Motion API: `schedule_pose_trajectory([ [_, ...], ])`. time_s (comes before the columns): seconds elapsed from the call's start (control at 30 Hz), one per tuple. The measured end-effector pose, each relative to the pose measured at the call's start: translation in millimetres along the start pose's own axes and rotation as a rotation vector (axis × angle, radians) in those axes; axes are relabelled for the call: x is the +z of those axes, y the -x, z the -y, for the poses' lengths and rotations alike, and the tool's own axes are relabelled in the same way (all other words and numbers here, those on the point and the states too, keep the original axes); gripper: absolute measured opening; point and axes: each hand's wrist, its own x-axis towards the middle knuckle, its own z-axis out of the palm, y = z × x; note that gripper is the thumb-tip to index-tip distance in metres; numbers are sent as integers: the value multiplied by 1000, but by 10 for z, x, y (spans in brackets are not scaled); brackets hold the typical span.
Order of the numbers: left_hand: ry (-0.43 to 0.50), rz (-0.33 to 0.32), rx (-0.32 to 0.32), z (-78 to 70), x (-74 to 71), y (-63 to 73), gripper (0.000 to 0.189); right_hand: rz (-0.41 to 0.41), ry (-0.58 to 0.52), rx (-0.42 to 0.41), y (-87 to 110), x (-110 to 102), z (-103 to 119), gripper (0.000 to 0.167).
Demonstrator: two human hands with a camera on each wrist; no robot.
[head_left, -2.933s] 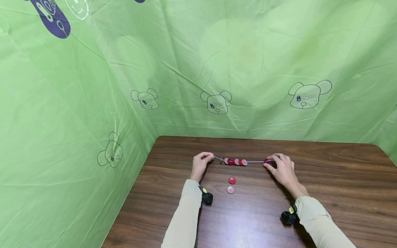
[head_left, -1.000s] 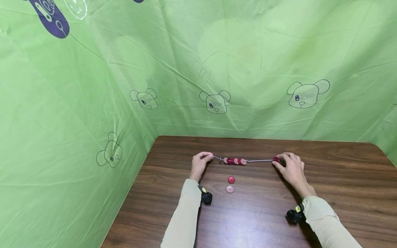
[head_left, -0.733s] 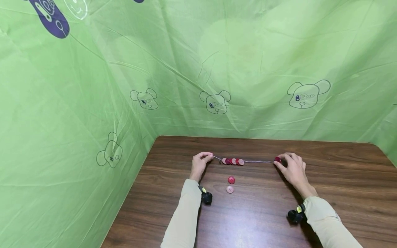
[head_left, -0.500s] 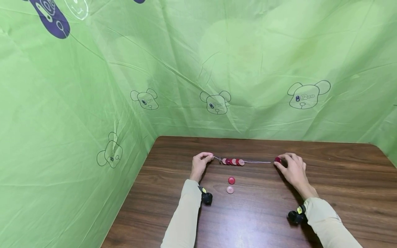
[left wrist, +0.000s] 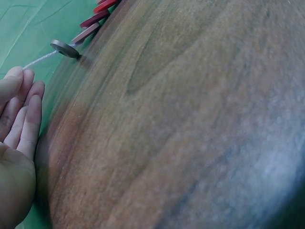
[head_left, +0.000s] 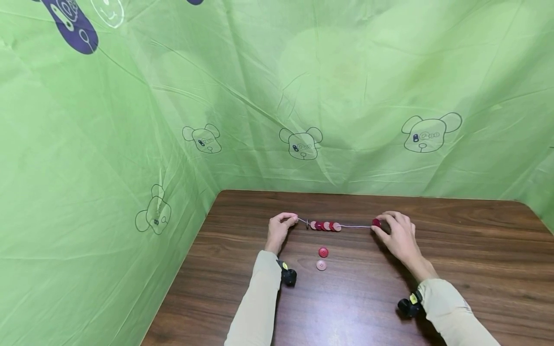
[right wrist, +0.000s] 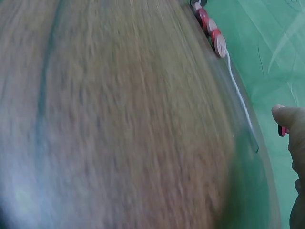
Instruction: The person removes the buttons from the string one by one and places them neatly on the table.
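Observation:
My left hand (head_left: 278, 231) pinches one end of a pale string (head_left: 355, 226). Along the string sits a row of overlapping pink and red buttons (head_left: 326, 226), with a grey disc (left wrist: 66, 49) standing on edge at its left end. Between thumb and fingers, my right hand (head_left: 399, 236) holds a dark red button (head_left: 375, 223), partly hidden by the thumb in the right wrist view. The string's free right end lies near this button; in the right wrist view the two look apart.
Nearer the body, a red button (head_left: 323, 252) and a pink button (head_left: 321, 265) lie loose on the brown wooden table (head_left: 355, 288). A green cloth (head_left: 255, 168) hangs behind the table and along its left side.
My right hand drew the dark red button rightward along the string until the string end dropped free of it. Hand and button have since come back left. The left hand stayed put.

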Motion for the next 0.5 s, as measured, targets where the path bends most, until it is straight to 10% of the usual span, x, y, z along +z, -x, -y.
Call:
schedule_pose_trajectory([
  [0.5, 21, 2, 0, -143, -8, 92, 18, -4, -15, -98, -20, 118, 235, 30],
])
